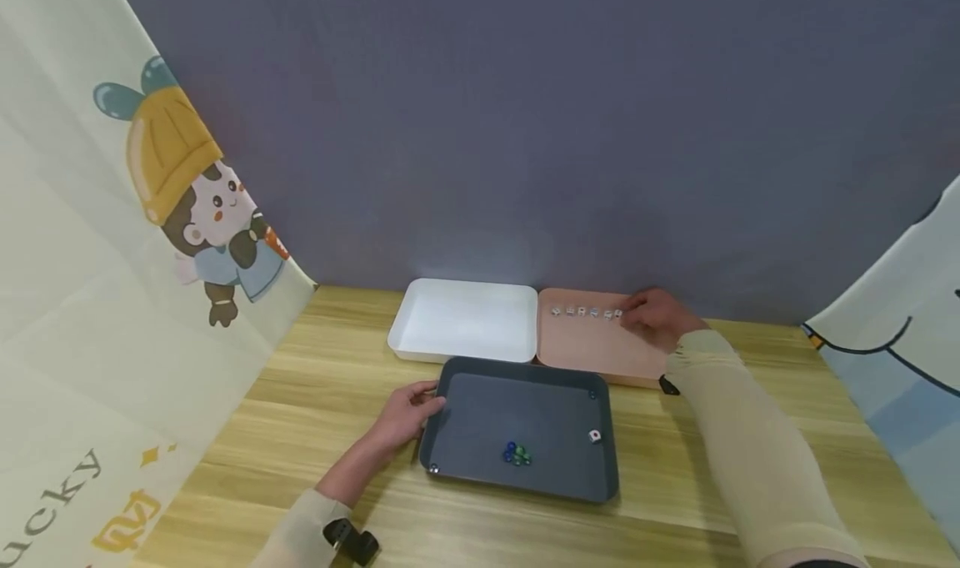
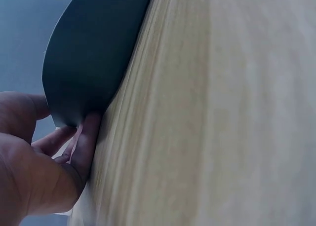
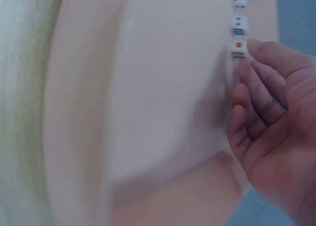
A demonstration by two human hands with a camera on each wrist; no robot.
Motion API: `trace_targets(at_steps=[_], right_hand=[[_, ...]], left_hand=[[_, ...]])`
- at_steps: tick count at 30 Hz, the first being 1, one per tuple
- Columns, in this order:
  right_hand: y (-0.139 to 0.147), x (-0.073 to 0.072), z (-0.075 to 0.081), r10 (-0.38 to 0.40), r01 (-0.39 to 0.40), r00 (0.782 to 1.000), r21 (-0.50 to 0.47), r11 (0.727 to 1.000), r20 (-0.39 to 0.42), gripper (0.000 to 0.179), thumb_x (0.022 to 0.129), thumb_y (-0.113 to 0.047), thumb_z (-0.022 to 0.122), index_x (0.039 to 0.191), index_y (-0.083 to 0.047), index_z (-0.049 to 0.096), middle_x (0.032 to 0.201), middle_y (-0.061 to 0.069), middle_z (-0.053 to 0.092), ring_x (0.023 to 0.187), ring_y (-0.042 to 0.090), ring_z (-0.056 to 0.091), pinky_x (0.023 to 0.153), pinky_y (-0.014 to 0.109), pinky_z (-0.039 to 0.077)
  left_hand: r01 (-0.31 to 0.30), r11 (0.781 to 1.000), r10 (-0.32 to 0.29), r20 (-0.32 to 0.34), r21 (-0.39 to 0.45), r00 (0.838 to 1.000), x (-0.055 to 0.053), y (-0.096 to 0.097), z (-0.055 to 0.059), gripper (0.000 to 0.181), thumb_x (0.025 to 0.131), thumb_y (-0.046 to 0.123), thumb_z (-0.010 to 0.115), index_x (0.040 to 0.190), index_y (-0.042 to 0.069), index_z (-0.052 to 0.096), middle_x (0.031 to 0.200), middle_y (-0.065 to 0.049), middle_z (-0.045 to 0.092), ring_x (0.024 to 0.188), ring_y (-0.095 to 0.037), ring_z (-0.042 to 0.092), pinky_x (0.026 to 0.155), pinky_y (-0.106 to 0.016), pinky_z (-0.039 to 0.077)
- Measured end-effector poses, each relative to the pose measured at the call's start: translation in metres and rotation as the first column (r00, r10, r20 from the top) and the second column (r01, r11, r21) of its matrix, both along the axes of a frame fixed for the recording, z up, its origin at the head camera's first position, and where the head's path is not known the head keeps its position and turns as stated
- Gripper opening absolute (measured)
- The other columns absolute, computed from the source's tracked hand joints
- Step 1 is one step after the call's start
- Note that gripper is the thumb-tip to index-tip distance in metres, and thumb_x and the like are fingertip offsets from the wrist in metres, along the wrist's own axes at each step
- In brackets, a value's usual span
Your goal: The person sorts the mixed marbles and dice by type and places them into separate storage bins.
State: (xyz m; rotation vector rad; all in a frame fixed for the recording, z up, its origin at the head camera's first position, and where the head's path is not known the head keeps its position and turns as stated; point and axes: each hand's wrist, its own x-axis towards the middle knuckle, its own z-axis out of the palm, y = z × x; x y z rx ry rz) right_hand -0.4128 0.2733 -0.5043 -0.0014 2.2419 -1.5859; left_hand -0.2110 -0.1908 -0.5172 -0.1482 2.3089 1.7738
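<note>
R hand (image 1: 654, 314) at far edge of pink tray (image 1: 592, 349): thumb + index pinch end die (image 3: 239, 49), rightmost of approx. 6 in a row of dice (image 1: 581, 311) along that edge. Fingertip grip prob. suits so small a cube & spares its neighbours; remaining fingers curl in toward palm.

L hand (image 1: 405, 418) holds dark tray (image 1: 525, 405) at L edge, thumb at rim, fingers under/against outer wall; likely to steady it.

In dark tray: loose die (image 1: 595, 436) nr R edge; marbles (image 1: 519, 450), blue + green, bunched toward near edge; glassy balls, one nr far R corner (image 1: 592, 394), one in near L corner (image 1: 433, 469). Low walls presumably stop round pcs rolling off.

White tray (image 1: 465, 322) beside pink one, toward far edge of tabletop (image 1: 337, 343).

Mat'ls: trays smooth, matte, prob. plastic, rounded corners; dice white w/ coloured pips; tabletop wood-grain, lengthwise streaks.
</note>
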Motion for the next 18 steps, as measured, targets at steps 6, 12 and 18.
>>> trace_targets(at_steps=[6, 12, 18], right_hand=[[-0.01, 0.008, 0.037, 0.168, -0.135, 0.975, 0.209, 0.969, -0.148, 0.047, 0.095, -0.009, 0.06, 0.136, 0.007, 0.046, 0.132, 0.026, 0.048, 0.105, 0.038, 0.056, 0.09, 0.051, 0.048], [-0.041, 0.03, 0.076, 0.421, -0.275, 0.856, 0.425, 0.862, -0.301, 0.035, 0.096, -0.022, 0.063, 0.123, -0.001, 0.063, 0.121, 0.017, 0.06, 0.103, 0.033, 0.059, 0.083, 0.048, 0.05], [-0.071, 0.073, 0.091, 0.649, -0.429, 0.713, 0.569, 0.702, -0.264, 0.019, 0.095, -0.015, 0.064, 0.111, -0.007, 0.07, 0.106, 0.006, 0.066, 0.086, 0.018, 0.062, 0.074, 0.037, 0.052]], left_hand=[[-0.009, 1.0, 0.009, 0.021, -0.009, 1.0, 0.001, 0.006, 0.009, 0.045, 0.095, 0.015, 0.062, 0.136, -0.001, 0.052, 0.109, -0.017, 0.061, 0.086, -0.024, 0.061, 0.063, -0.037, 0.054], [-0.011, 1.0, 0.011, 0.002, -0.019, 1.0, 0.009, 0.012, 0.022, 0.043, 0.097, 0.01, 0.059, 0.136, -0.005, 0.05, 0.112, -0.022, 0.06, 0.087, -0.03, 0.063, 0.062, -0.039, 0.054], [-0.002, 1.0, 0.002, -0.006, -0.004, 1.0, 0.003, 0.014, 0.006, 0.044, 0.097, 0.013, 0.06, 0.136, -0.004, 0.051, 0.108, -0.021, 0.061, 0.084, -0.028, 0.062, 0.059, -0.037, 0.053]])
